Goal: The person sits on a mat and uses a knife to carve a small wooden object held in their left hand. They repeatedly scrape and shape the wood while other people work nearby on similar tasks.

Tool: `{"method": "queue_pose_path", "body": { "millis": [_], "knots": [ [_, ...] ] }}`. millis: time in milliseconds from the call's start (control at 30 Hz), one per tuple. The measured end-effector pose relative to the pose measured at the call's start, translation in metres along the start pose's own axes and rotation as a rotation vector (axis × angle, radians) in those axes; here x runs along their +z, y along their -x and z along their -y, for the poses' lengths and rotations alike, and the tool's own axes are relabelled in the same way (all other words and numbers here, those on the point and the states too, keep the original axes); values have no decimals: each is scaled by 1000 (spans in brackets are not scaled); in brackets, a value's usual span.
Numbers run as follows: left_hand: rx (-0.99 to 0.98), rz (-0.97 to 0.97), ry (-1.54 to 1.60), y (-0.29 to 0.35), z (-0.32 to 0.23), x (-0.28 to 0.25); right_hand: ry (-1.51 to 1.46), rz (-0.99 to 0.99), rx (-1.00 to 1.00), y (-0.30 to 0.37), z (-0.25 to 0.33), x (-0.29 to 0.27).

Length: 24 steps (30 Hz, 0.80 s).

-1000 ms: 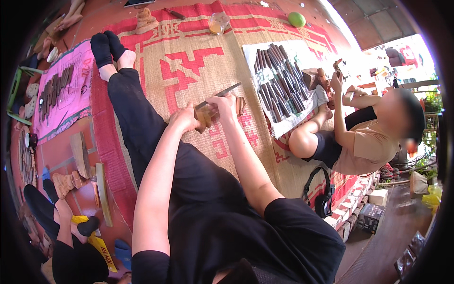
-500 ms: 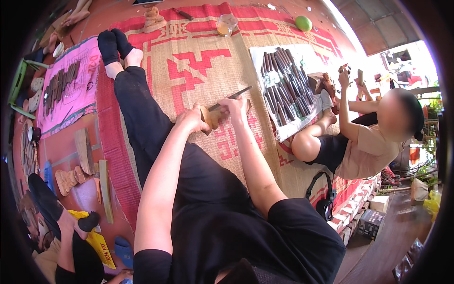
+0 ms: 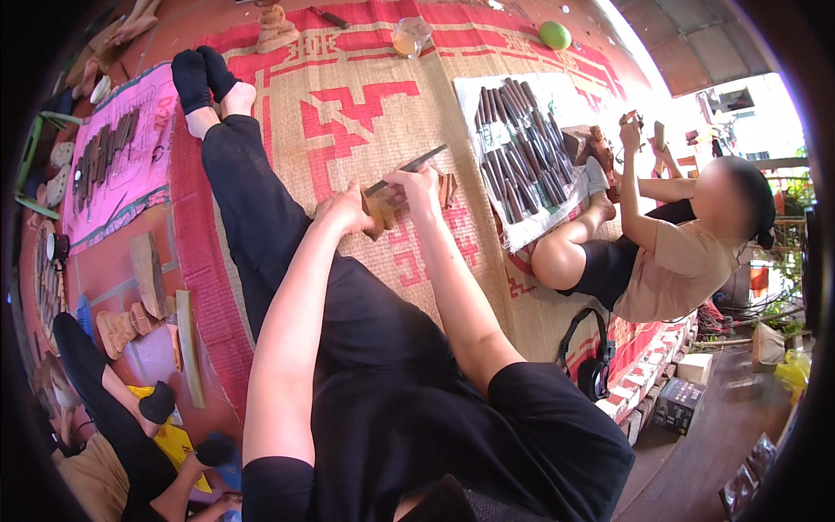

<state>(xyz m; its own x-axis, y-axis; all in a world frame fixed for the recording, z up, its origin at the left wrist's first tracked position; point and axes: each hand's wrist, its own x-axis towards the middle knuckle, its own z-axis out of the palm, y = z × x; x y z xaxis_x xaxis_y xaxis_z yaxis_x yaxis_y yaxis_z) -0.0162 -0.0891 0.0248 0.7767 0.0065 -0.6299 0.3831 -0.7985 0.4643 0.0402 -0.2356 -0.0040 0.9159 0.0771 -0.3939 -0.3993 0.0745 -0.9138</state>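
Observation:
My left hand (image 3: 344, 209) is closed around a small carved wooden block (image 3: 379, 217) above my lap, its fingers partly covering it. My right hand (image 3: 416, 190) grips a long, flat, dark metal tool (image 3: 428, 157); whether it is a file or a chisel I cannot tell. The tool slants across the top of the block, its lower left end by my left fingers. Just right of my right hand lies a brown wooden piece (image 3: 448, 189) on the patterned woven mat (image 3: 348, 78).
Rows of dark-handled carving tools (image 3: 522, 157) lie on a white cloth to the right, beside a seated person (image 3: 678, 252). More tools sit on a pink cloth (image 3: 156, 174) at left. A glass cup (image 3: 411, 37) and green round fruit (image 3: 554, 36) stand at the far side.
My right hand and the tool have slid left along the block, toward my left hand. The whole view has shifted slightly. At lower left, another person's arm has moved.

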Motion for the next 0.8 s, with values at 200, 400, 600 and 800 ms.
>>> {"method": "queue_pose_path", "body": {
  "millis": [200,400,600,800],
  "knots": [
    [15,-65,-3,-15,10,11,103,-7,-60,-22,-9,-19],
    [13,-39,-24,-11,6,10,154,-51,3,-18,-10,-14],
    [29,-52,20,-8,8,8,15,-56,-54,-8,-2,1],
    [2,-32,-24,-10,5,9,238,-45,-5,-30,-16,-22]
  ]
}}
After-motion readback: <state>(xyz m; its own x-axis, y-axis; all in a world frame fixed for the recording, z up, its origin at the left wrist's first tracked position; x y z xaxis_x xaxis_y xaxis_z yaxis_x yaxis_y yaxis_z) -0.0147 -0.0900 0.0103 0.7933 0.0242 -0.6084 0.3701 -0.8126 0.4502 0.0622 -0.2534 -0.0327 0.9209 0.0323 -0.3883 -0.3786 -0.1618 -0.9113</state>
